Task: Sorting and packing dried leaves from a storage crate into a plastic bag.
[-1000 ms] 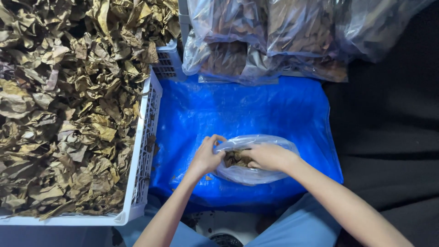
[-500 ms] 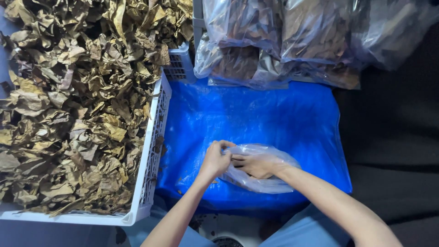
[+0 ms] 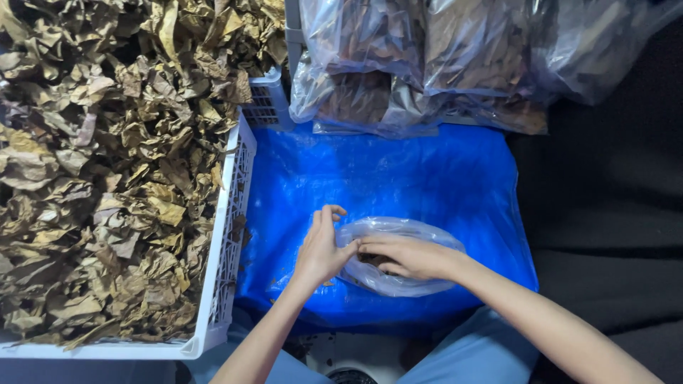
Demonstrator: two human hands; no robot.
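Note:
A clear plastic bag (image 3: 407, 231) lies on the blue plastic sheet (image 3: 398, 171) in front of me, with some dried brown leaves inside. My left hand (image 3: 321, 249) grips the bag's left edge at its mouth. My right hand (image 3: 409, 257) lies across the bag with its fingers pressed on the leaves at the mouth. Both hands touch each other over the bag.
A white slatted crate (image 3: 231, 213) heaped with dried brown leaves (image 3: 107, 156) fills the left side. Several filled clear bags of leaves (image 3: 420, 64) are stacked at the far edge of the blue sheet. Dark cloth (image 3: 605, 213) lies to the right.
The view has shifted slightly. My hands stay on the bag; the left hand's fingers have risen and the right hand has pushed further toward the bag's mouth.

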